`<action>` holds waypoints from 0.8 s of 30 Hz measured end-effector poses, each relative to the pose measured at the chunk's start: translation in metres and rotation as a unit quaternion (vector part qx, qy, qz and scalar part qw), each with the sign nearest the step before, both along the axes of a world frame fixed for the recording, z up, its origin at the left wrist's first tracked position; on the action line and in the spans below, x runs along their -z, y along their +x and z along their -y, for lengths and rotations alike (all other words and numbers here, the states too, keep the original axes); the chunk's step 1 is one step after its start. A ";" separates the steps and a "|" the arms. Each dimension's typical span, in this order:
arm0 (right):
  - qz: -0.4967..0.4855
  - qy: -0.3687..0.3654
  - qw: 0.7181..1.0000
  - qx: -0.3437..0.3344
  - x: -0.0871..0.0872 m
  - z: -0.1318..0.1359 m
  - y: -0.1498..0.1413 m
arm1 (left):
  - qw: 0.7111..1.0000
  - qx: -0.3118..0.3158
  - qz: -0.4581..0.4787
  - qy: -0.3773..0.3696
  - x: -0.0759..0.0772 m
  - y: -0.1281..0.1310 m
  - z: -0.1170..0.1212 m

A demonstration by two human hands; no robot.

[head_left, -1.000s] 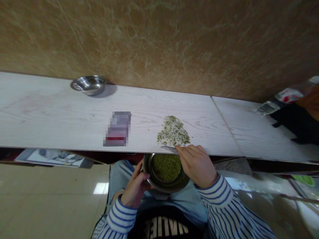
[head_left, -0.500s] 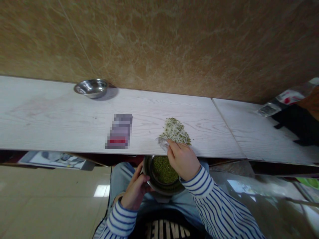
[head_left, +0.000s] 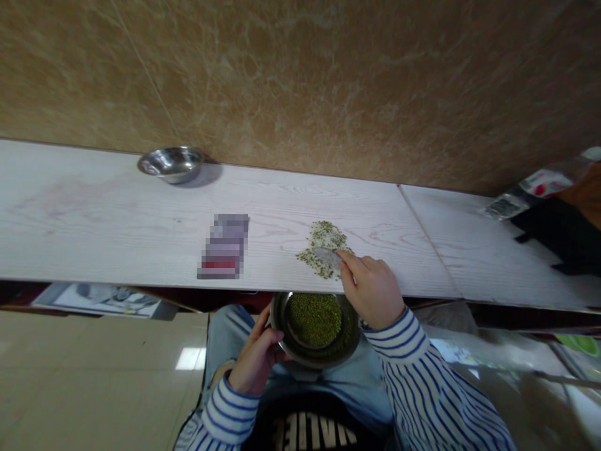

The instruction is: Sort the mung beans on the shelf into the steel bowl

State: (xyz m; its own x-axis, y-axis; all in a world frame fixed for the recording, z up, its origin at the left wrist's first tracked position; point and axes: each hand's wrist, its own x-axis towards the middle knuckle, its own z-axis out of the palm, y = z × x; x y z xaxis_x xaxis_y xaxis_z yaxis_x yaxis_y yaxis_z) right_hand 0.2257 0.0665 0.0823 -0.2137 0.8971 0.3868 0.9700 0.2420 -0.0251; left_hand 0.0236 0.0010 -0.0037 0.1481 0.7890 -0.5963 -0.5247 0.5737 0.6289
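Observation:
My left hand (head_left: 256,357) grips the rim of a steel bowl (head_left: 282,341) full of green beans (head_left: 313,318), held on my lap just under the table's front edge. My right hand (head_left: 373,289) rests on the table edge with its fingers pinched on a small clear flat piece (head_left: 328,256). That piece lies in a pile of green beans mixed with white grains (head_left: 322,241) on the white wooden table (head_left: 117,219).
A second, empty steel bowl (head_left: 169,164) stands at the back by the brown wall. A small blurred-out flat object (head_left: 224,246) lies left of the pile. A clear packet (head_left: 535,188) and a dark bag (head_left: 563,235) sit at the far right.
My right hand has drawn the clear piece to the table edge over the bowl, then gone back onto the pile. The pile on the table looks smaller. The left hand has kept the bowl still.

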 end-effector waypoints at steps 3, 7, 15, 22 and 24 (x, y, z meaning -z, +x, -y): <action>0.035 0.005 0.999 -0.021 0.000 -0.007 -0.003 | 1.000 -0.001 0.003 0.000 0.000 -0.001 0.001; 0.053 -0.005 0.997 -0.055 0.006 -0.014 -0.009 | 1.000 -0.008 0.003 -0.003 0.000 -0.001 0.001; 0.055 -0.013 0.992 -0.116 0.010 -0.010 -0.016 | 1.000 0.003 0.002 0.011 -0.004 -0.002 0.000; 0.047 0.004 0.989 -0.142 0.014 -0.001 -0.011 | 1.000 0.000 -0.006 0.009 0.000 -0.002 0.002; 0.042 0.010 0.989 -0.145 0.014 0.002 -0.010 | 1.000 -0.002 -0.006 0.011 0.000 -0.003 0.002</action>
State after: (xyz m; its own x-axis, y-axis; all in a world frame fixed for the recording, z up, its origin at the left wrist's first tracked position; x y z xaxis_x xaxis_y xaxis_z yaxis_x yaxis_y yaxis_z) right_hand 0.2161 0.0645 0.0680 -0.4927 0.7861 0.3732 0.8583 0.5097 0.0596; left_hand 0.0210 -0.0011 -0.0036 0.1375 0.8023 -0.5808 -0.5194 0.5577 0.6475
